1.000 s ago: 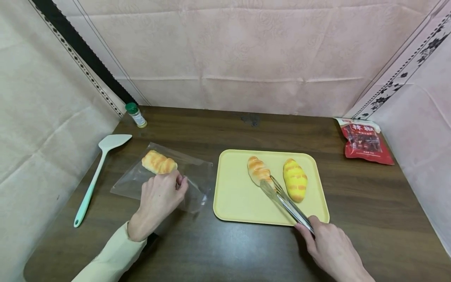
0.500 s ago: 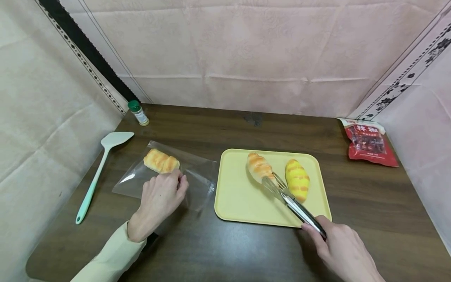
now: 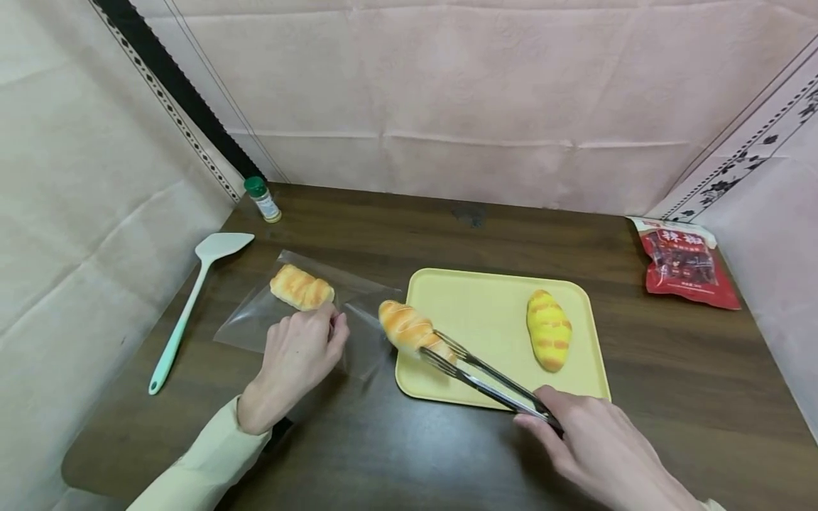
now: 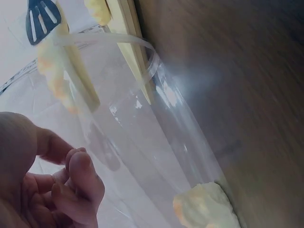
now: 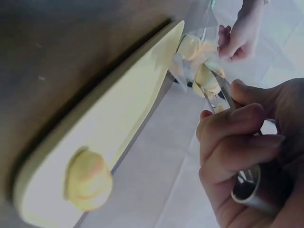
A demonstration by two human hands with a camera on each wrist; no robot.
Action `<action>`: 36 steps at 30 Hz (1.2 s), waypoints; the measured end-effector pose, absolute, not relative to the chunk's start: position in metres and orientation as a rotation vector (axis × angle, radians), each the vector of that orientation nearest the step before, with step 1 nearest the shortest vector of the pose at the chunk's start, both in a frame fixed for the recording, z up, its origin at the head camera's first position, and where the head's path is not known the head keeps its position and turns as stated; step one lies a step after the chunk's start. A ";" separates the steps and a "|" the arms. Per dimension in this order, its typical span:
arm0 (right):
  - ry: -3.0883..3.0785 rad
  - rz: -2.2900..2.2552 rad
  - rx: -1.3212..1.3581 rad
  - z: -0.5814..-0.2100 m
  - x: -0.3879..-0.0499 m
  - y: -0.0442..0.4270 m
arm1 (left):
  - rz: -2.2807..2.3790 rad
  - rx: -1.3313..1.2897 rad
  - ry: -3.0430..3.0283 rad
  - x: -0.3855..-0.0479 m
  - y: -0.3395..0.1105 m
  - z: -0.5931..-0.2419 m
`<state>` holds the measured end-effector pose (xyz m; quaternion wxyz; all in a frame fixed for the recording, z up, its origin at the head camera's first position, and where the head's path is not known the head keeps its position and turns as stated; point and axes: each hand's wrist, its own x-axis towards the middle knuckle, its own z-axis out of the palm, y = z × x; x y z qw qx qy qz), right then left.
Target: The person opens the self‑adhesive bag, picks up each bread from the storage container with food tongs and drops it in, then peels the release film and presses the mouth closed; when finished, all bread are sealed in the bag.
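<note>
Nearest on the dark brown wood-grain desk (image 3: 447,472): right hand (image 3: 594,443), fingers clamped on long silver metal tongs (image 3: 479,384). Tongs run up-left from the hand, their ends either side of the near-right end of an oval cream bread roll with orange-brown stripes (image 3: 409,328). Key relation: striped roll lies left of and beyond the right fingers, well apart from them, long axis roughly in line with the tongs. Its free end points up-left, past the left rim of a pale yellow rectangular plastic tray (image 3: 486,305); looks lifted, exact height unclear. Left hand (image 3: 297,362) is the nearer one to the roll: fingers curled together, seem to pinch the film of a clear plastic bag (image 3: 364,323); exact contact hard to see. Left wrist view shows the bag's mouth apart and facing the tray side, so the roll's free end sits right by that mouth; whether it touches film, can't tell.

Farther: short golden-cream roll (image 3: 300,287) inside the bag, beyond the left fingers; yellow striped oval roll (image 3: 549,331) on the tray's right side; pale mint spatula (image 3: 185,319) at far left. Farthest: red-and-white packet (image 3: 686,262) right, small green-capped bottle (image 3: 263,199) left.
</note>
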<state>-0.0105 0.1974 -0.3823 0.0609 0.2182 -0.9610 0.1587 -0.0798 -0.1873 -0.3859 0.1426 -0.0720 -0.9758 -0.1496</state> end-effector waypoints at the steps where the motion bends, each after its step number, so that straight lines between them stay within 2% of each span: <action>1: -2.903 0.462 0.685 -0.381 -0.014 0.193 | -0.429 -0.215 -2.808 -0.080 -0.187 -0.386; 21: -2.754 0.419 1.049 -0.394 -0.079 0.121 | -0.416 -0.267 -2.756 -0.080 -0.186 -0.385; 36: -2.720 0.330 1.161 -0.398 -0.112 0.073 | -0.398 -0.274 -2.745 -0.083 -0.183 -0.385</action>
